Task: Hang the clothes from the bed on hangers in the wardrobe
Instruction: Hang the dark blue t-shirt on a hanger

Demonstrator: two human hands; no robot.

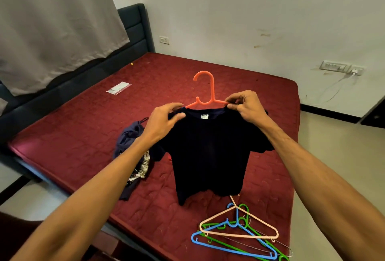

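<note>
A dark navy T-shirt (210, 152) hangs in the air above the red bed (83, 131), with an orange hanger (210, 92) poking out of its neck opening. My right hand (248, 105) pinches the shirt's collar and the hanger's right arm together. At the left shoulder, my left hand (164, 121) has its fingers curled on the fabric. A pile of other clothes (133, 148) lies on the bed behind my left forearm. The wardrobe is out of view.
Several loose hangers, pink (239, 225), blue (225, 242) and green (262, 242), lie at the bed's near right corner. A small plastic packet (118, 88) rests further back. A dark headboard (135, 29) and a curtain (52, 21) stand at left. Tiled floor (333, 135) runs along the right.
</note>
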